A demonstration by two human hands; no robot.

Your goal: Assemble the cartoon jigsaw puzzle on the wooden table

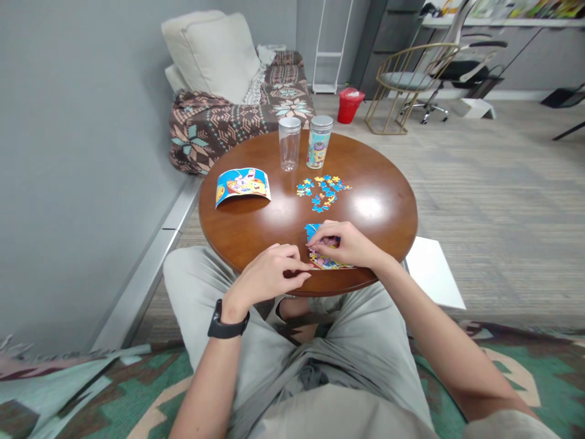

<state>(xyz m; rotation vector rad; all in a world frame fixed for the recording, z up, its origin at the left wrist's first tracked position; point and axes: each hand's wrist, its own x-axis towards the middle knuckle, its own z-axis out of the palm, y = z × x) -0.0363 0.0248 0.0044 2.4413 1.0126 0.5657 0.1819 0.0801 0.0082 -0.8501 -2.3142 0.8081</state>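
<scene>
A partly assembled jigsaw puzzle [325, 261] lies near the front edge of the round wooden table, much of it covered by my right hand [340, 241]. The thumb and fingers of that hand are pinched together at the puzzle's left edge, on a puzzle piece mostly hidden by the fingertips. My left hand [276, 271], with a black band on its wrist, is at the puzzle's lower left corner. Its thumb and index finger are apart, the index tip close to the corner. Beyond the puzzle, loose puzzle pieces [323, 190] in blue and yellow are scattered.
A curved picture sheet [242, 186] stands on the left of the table [283, 228]. Behind the pieces are a clear jar [289, 146] and a printed jar [319, 145], both with silver lids. A sofa [237, 116], red bin [350, 107] and chair [406, 80] stand farther off.
</scene>
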